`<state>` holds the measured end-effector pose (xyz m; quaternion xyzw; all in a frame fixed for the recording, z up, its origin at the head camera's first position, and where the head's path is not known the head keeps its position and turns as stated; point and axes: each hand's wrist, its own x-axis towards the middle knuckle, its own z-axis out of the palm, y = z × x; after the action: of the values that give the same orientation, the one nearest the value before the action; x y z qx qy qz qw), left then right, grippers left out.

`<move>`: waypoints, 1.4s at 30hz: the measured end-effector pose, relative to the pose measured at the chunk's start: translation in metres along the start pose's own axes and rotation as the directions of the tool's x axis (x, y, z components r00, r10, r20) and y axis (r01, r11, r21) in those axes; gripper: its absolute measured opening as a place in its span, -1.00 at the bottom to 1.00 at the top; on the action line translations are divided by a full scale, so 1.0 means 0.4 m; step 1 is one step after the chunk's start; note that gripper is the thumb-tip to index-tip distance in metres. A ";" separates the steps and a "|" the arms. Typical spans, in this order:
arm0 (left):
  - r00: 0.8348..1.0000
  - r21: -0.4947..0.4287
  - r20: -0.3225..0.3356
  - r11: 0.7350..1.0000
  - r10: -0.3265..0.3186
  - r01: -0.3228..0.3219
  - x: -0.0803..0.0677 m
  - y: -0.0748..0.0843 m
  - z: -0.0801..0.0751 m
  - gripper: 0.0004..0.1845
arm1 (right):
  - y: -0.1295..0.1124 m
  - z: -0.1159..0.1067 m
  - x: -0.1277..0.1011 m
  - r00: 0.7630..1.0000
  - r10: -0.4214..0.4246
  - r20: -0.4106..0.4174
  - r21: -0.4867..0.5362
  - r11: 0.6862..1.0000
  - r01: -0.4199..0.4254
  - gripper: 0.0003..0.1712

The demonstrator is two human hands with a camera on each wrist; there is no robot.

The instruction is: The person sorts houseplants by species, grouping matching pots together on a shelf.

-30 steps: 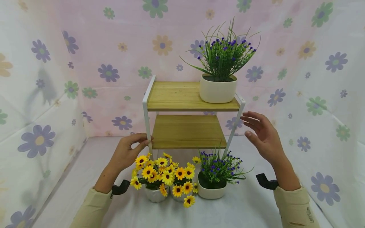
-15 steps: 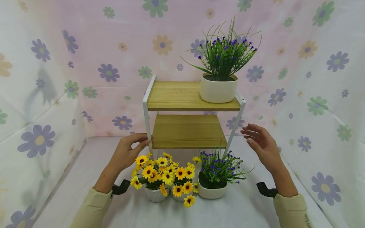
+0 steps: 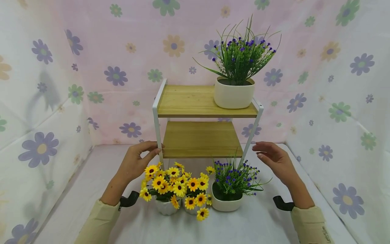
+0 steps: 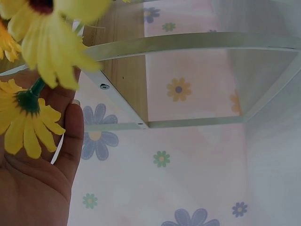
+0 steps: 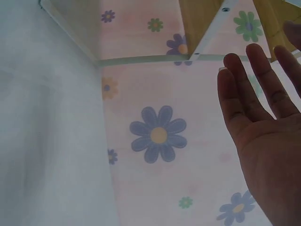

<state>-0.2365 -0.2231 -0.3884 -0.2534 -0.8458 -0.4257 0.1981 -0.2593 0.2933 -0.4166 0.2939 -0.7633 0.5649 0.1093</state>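
Observation:
A two-tier shelf [image 3: 201,140] with wooden boards and a white frame stands in the middle of the head view. My left hand [image 3: 134,164] pinches its front left leg [image 3: 157,135] beside the lower board, thumb in front. Yellow flowers [image 4: 56,42] partly cover that hand in the left wrist view. To the right of the shelf, my right hand [image 3: 275,162] is held up with fingers extended, fingertips close to the front right leg [image 3: 251,135]. Its palm and spread fingers [image 5: 265,82] show in the right wrist view, holding nothing.
On the upper board's right end sits a cream pot [image 3: 234,95] of purple flowers. Before the shelf stand two pots of yellow flowers [image 3: 179,189] and another cream pot [image 3: 226,204] of purple flowers. Flower-printed cloth [image 3: 122,101] encloses the white table surface [image 3: 253,227].
My right hand has come down along the shelf's right side, from near the upper board's level to the lower board's. The left hand keeps its pinch on the leg.

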 end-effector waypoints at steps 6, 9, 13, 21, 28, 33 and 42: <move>1.000 0.011 -0.002 1.000 -0.001 0.001 0.000 0.008 -0.004 -0.79 | 0.025 -0.003 -0.010 0.996 0.043 0.075 -0.004 0.999 -0.043 -0.53; 1.000 0.018 -0.003 1.000 0.005 -0.005 0.001 0.010 -0.005 -0.79 | 0.039 -0.006 -0.015 0.990 0.055 0.132 0.009 0.998 -0.056 -0.49; 1.000 0.022 -0.006 1.000 0.011 -0.010 0.000 0.008 -0.005 -0.78 | 0.060 -0.004 -0.021 0.972 0.050 0.230 0.042 0.997 -0.062 -0.46; 1.000 0.007 -0.001 1.000 0.004 -0.004 -0.004 0.006 0.003 -0.79 | 0.085 0.015 -0.039 0.916 0.163 0.366 -0.049 0.987 -0.155 -0.34; 1.000 0.005 -0.003 1.000 0.004 -0.004 -0.003 0.007 0.003 -0.78 | 0.062 0.030 -0.052 0.864 0.249 0.437 -0.152 0.968 -0.202 -0.14; 1.000 0.016 -0.001 1.000 0.006 -0.006 0.000 0.008 0.000 -0.78 | 0.065 0.026 -0.058 0.841 0.283 0.461 -0.151 0.959 -0.239 -0.09; 1.000 0.025 0.000 1.000 0.005 -0.005 0.001 0.010 -0.001 -0.77 | 0.040 0.038 -0.069 0.764 0.459 0.454 -0.313 0.885 -0.345 -0.01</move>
<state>-0.2345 -0.2213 -0.3857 -0.2532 -0.8503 -0.4146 0.2022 -0.2439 0.2912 -0.4481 0.2496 -0.8647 0.3910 -0.1929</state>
